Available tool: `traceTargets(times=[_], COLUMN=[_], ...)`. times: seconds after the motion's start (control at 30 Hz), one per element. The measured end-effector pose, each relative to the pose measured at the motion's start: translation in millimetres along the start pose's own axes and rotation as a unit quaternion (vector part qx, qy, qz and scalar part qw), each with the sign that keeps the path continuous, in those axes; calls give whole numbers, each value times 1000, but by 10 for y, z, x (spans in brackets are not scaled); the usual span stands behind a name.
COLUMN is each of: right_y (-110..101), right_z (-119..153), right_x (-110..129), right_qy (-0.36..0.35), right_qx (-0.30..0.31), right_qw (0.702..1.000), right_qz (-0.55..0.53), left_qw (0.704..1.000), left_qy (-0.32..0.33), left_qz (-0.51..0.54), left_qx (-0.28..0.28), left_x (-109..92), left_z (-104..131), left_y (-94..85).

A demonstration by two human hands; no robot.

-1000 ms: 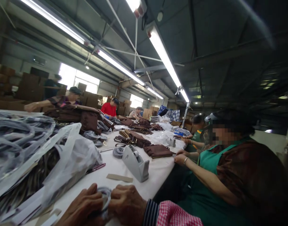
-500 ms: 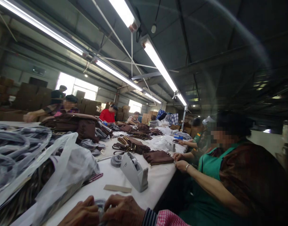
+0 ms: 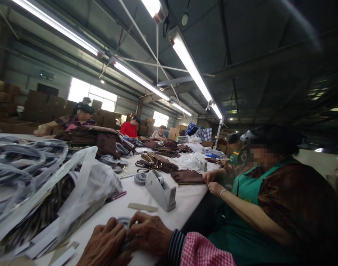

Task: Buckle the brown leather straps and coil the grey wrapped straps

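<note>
At the near edge of the table, my left hand point(image 3: 104, 242) has its fingers bent over a grey coiled strap point(image 3: 124, 221), which looks wrapped in clear film. My right hand point(image 3: 151, 233) grips the same coil from the other side, thumb and fingers pinched in. Most of the coil is hidden beneath my fingers. Just beyond my hands lies a flat beige strip point(image 3: 142, 207). Past it stands a grey tape dispenser point(image 3: 160, 192), with another grey coil point(image 3: 140, 178) at its left.
A white plastic bag point(image 3: 86, 188) and a heap of grey wrapped straps point(image 3: 22, 166) crowd the left side. Brown bags point(image 3: 188, 177) lie farther up the white table point(image 3: 182, 212). On my right sits a co-worker in a green apron point(image 3: 246, 186); others work across the table.
The view has tilted down and shifted slightly, showing more of my hands and loose strips at lower left. Both hands stay on the coil.
</note>
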State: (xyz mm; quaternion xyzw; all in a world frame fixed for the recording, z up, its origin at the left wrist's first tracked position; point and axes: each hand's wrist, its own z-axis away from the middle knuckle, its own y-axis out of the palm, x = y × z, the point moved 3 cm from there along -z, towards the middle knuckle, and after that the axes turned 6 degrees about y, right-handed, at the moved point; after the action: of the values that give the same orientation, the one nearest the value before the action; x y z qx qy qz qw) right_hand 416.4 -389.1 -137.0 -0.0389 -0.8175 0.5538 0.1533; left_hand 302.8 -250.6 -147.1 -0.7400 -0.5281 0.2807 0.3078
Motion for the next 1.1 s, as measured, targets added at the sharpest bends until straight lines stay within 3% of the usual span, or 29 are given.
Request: traceTargets(times=[0.17,0.33,0.43,0.53,0.6,0.67,0.7,0.8,0.93,1.1], right_y=[-96,-116,-166,-361,-585,-796,-860,-833,-449,-116], right_z=[32,61,58,54,79,146,184,260,179,-119], right_x=[86,119,172,151,-3,-246,-370,-633,-591,-423], right_qy=[22,47,42,49,114,200,233,288,296,295], right_qx=[12,2,8,-9,-88,-177,-199,-190,-128,-86], right_qw=[999,994,986,973,960,935,924,915,933,949], right_qz=[-22,-94,-158,-224,-241,-234,-228,-210,-158,-69], left_qw=[997,994,988,984,972,938,907,797,722,645], left_qy=[0,56,70,-1,-86,-188,-246,-383,-433,-442], left_qz=[42,89,123,164,207,283,336,468,531,611], left_qx=[65,41,59,73,75,76,70,-1,-97,-120], left_x=[-109,-35,26,85,145,232,286,443,558,615], left_z=[-25,6,-20,-96,-172,-267,-319,-501,-730,-794], left_y=[-202,-299,-318,-366,-444,-556,-620,-820,-976,-935])
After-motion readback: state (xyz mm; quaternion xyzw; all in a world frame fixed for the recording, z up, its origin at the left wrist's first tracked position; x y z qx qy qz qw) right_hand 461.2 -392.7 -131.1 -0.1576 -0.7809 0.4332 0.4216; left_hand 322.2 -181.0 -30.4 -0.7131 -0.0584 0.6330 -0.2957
